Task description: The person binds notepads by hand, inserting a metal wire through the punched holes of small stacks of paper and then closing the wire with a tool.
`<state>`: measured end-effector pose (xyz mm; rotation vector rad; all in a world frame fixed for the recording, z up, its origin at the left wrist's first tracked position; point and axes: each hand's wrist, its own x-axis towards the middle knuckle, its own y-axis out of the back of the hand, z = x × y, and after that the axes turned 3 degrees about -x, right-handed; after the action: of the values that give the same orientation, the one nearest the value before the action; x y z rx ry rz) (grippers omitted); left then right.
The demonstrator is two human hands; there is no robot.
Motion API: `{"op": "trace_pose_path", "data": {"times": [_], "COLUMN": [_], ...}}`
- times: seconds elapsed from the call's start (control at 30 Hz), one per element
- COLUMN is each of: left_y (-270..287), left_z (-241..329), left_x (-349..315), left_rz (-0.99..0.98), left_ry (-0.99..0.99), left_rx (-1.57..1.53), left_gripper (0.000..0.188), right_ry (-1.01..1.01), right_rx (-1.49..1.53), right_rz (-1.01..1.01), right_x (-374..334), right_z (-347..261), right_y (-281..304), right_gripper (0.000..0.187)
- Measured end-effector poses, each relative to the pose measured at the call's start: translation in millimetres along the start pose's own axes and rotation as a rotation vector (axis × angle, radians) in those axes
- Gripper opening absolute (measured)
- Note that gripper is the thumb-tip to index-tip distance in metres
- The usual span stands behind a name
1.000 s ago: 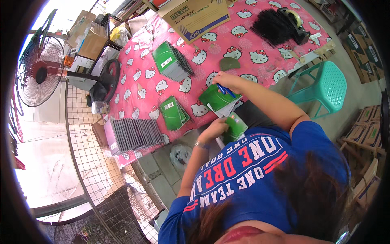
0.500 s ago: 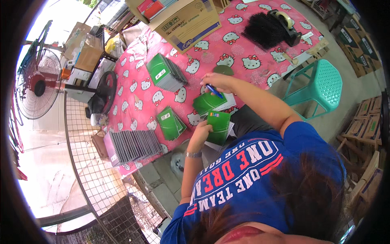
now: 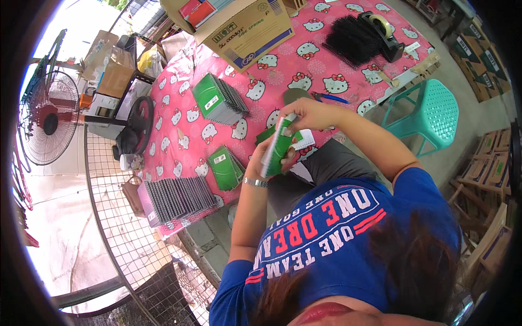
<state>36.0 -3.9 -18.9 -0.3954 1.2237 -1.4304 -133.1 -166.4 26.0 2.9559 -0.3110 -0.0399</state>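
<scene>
My left hand (image 3: 260, 156) grips a green notebook (image 3: 280, 148) by its lower left side, holding it tilted up over my lap. My right hand (image 3: 305, 115) pinches its upper edge, where the cover and white pages bend. Behind it, partly hidden, lies another green notebook with white pages (image 3: 305, 139) at the table's near edge. A blue-handled tool that looks like pliers (image 3: 333, 98) rests on the table just beyond my right wrist. Left of my hands are a small pile of green notebooks (image 3: 224, 167) and a taller green stack (image 3: 216, 99) with dark spiral bindings.
A stack of purple spiral-bound notebooks (image 3: 179, 199) stands at the table's left corner. An open cardboard box (image 3: 251, 36) sits at the back. Black spiral coils (image 3: 350, 42) lie beside a tape dispenser (image 3: 387, 44). A green stool (image 3: 433, 115) stands right; a fan (image 3: 50, 124) left.
My right hand has let go of the blue-handled tool, which now lies on the table, and has taken hold of the notebook's upper edge. My left hand has raised and tilted the notebook.
</scene>
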Motion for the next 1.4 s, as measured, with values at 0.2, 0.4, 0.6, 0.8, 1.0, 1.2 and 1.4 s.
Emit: {"op": "trace_pose_path", "data": {"times": [0.2,0.4,0.6,0.8,1.0,1.2,1.4], "left_y": [19.9,19.0,3.9,5.6,-1.1,-12.9,-16.4], "left_z": [2.3,-40.8,-44.8,-40.6,-22.4,-28.9,-30.4], "left_x": [-36.8,6.0,25.7,21.4,17.1,26.6,29.4], "left_rz": [0.194,0.658,0.947,0.705,0.543,0.614,0.671], "left_ry": [-0.701,-1.056,-1.216,-1.091,-0.996,-1.006,-1.108], "left_rx": [0.029,0.582,1.829,2.029,1.988,2.102,2.079], "left_gripper": [0.045,0.075,0.064,0.032,0.020,0.023,0.028], "right_ry": [0.170,0.089,0.095,0.216,-0.473,-0.477,-0.118], "right_rx": [0.031,0.091,-0.019,-0.763,-1.354,-1.351,-0.985], "right_rz": [0.464,0.538,0.579,0.657,1.070,0.827,0.738], "right_x": [6.0,18.2,22.8,32.1,-5.5,-14.2,-19.6], "right_z": [58.9,79.6,93.7,129.8,172.2,155.3,105.7], "right_y": [-47.1,-74.8,-76.5,39.8,168.4,176.3,98.5], "right_gripper": [0.025,0.047,0.046,0.021,0.012,0.017,0.023]}}
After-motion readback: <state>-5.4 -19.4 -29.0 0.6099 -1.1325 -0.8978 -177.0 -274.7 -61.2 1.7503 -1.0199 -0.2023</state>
